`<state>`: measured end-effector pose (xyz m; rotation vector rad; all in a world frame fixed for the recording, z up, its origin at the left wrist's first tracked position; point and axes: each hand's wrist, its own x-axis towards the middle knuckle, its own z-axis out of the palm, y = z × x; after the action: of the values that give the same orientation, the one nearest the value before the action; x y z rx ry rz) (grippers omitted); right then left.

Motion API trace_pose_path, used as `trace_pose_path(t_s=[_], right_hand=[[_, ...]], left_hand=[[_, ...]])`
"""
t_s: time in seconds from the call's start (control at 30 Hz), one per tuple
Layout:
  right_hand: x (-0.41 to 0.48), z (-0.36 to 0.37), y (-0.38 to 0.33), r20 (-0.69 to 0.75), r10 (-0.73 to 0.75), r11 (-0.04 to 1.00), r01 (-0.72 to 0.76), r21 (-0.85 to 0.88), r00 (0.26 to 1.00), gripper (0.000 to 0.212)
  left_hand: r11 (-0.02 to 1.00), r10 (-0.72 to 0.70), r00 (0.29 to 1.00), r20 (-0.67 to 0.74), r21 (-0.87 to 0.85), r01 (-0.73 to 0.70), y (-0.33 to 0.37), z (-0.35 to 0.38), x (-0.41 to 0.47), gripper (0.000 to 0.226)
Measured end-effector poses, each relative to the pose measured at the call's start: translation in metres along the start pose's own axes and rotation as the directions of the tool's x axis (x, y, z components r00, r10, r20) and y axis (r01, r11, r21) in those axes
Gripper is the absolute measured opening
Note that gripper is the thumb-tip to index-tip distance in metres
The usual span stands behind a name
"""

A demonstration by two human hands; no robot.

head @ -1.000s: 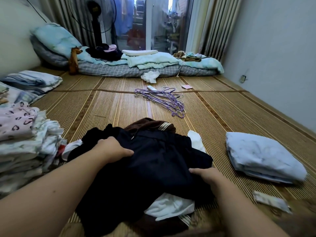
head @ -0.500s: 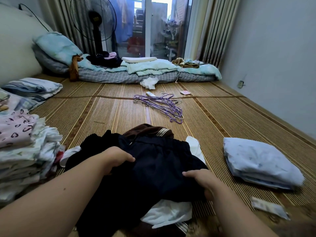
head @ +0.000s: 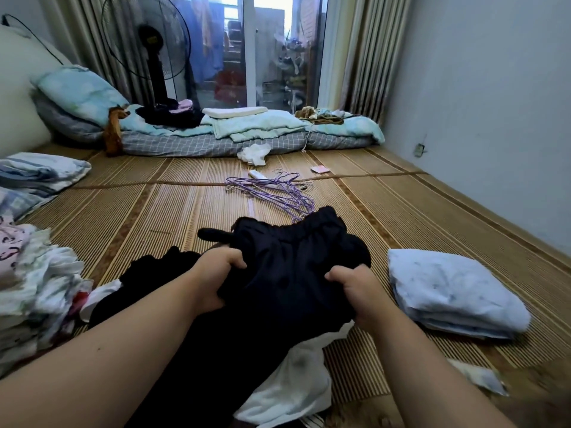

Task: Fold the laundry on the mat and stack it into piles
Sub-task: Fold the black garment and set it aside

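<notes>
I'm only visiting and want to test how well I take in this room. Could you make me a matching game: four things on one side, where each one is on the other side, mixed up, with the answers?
Things
1. dark garment
2. purple hangers
3. light blue folded pile
4. standing fan

Places
A. at the back, in front of the curtain
B. on the mat, to the person's right
C. gripped by the left hand and the right hand
D. loose on the mat, in the middle, beyond the hands

Pairs: 1-C, 2-D, 3-B, 4-A
</notes>
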<state>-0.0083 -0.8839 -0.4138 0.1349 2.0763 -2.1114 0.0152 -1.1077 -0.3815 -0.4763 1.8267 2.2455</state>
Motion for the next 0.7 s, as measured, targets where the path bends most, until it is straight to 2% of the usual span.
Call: trace_pose_path(t_s=[0.1,0.17,0.2,0.27,0.3,0.33,0.37,0.43,0.57,0.63,0.7], right_hand=[[-0.003,-0.029,-0.03,-0.035,-0.084,0.993,0.081,-0.085,0.996,0.019],[-0.005,-0.059,-0.05,-0.077,-0.144,0.981,0.132,-0.142,0.987,0.018],[-0.006,-0.075,-0.059,-0.11,-0.165,0.973,0.144,-0.179,0.98,0.018],[-0.007,-0.119,-0.072,-0.153,-0.213,0.957,0.175,-0.23,0.965,0.03],[-0.006,-0.142,-0.076,-0.164,-0.224,0.949,0.177,-0.261,0.961,0.03],[-0.005,-0.163,-0.078,-0.186,-0.231,0.939,0.169,-0.301,0.955,0.021],[-0.002,-0.182,-0.078,-0.205,-0.229,0.929,0.152,-0.337,0.951,0.013],[0.003,-0.22,-0.075,-0.242,-0.203,0.925,0.105,-0.365,0.949,0.011],[0.029,-0.286,-0.046,-0.311,-0.076,0.92,-0.054,-0.388,0.948,0.013],[0.045,-0.313,-0.019,-0.323,0.034,0.892,-0.175,-0.417,0.946,0.017],[0.056,-0.332,0.006,-0.35,0.114,0.857,-0.27,-0.439,0.93,0.032]], left_hand=[[0.998,0.052,0.996,0.078,-0.025,-0.05,0.012,0.031,0.004,0.023],[0.992,0.125,0.984,0.131,0.008,-0.127,0.016,0.06,0.012,0.016],[0.986,0.15,0.974,0.169,0.042,-0.159,0.018,0.076,0.013,0.01],[0.969,0.175,0.956,0.236,0.13,-0.21,0.02,0.118,0.02,0.023],[0.957,0.18,0.948,0.262,0.177,-0.231,0.019,0.142,0.025,0.022],[0.944,0.184,0.943,0.275,0.219,-0.248,0.016,0.164,0.031,0.019],[0.934,0.191,0.936,0.295,0.238,-0.266,0.013,0.185,0.036,0.016],[0.933,0.193,0.922,0.336,0.228,-0.278,0.001,0.227,0.051,0.011],[0.918,0.094,0.916,0.391,0.321,-0.231,-0.04,0.282,0.096,0.022],[0.871,0.029,0.925,0.378,0.445,-0.209,-0.063,0.294,0.116,0.03],[0.815,0.032,0.951,0.309,0.542,-0.204,-0.08,0.294,0.129,0.023]])
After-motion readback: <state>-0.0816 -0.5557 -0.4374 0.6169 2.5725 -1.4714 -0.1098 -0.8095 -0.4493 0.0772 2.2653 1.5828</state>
